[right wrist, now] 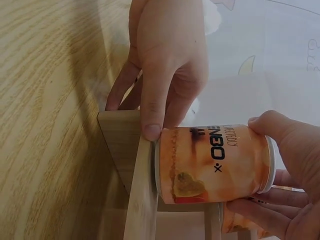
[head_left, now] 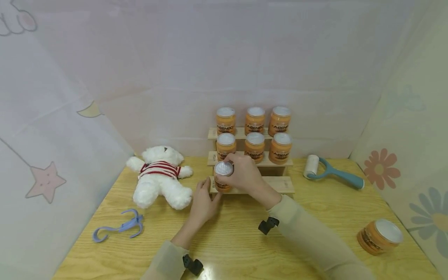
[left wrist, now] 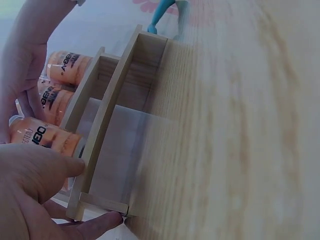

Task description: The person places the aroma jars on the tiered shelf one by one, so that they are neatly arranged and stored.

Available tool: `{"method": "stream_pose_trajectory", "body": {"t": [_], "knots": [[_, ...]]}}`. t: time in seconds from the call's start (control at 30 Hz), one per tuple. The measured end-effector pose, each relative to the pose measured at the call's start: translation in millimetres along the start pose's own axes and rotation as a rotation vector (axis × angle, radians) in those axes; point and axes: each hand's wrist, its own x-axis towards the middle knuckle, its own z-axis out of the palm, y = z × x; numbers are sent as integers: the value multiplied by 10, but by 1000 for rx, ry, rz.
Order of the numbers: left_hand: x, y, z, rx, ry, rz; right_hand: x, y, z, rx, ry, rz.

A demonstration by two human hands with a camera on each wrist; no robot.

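My right hand (head_left: pixel 246 175) grips an orange can (right wrist: pixel 212 165) by its silver top end, thumb on one side and fingers on the other. The can stands at the left end of the lowest step of a tiered wooden display rack (head_left: pixel 271 184). At that same end, my left hand (head_left: pixel 204 202) holds the rack, its thumb on the board's edge beside the can's base and its fingers against the side panel (right wrist: pixel 119 122). Behind, several matching cans (head_left: pixel 254 147) fill the middle and top steps; the right hand partly hides the middle-left one.
Left of the rack lies a white teddy bear (head_left: pixel 161 179) in a striped sweater, with a purple hook-shaped item (head_left: pixel 127 225) nearer the front. To the right are a blue-handled lint roller (head_left: pixel 336 173) and another orange can (head_left: pixel 378 237). Fabric walls (head_left: pixel 182 58) enclose the wooden table (head_left: pixel 245 241).
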Motion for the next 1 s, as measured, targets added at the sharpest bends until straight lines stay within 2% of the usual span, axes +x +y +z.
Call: {"method": "stream_pose_trajectory", "body": {"t": [0.4, 0.6, 0.8, 1.0], "knots": [[0, 19, -25, 2, -20, 1, -12, 55, 55, -24, 38, 29], [7, 15, -15, 4, -19, -12, -28, 72, 30, -59, 9, 24], [-1, 24, -18, -5, -24, -25, -39, 90, -201, -66, -37, 15], [-2, 27, -13, 1, -24, -29, -68, 204, -638, -55, -73, -11]]}}
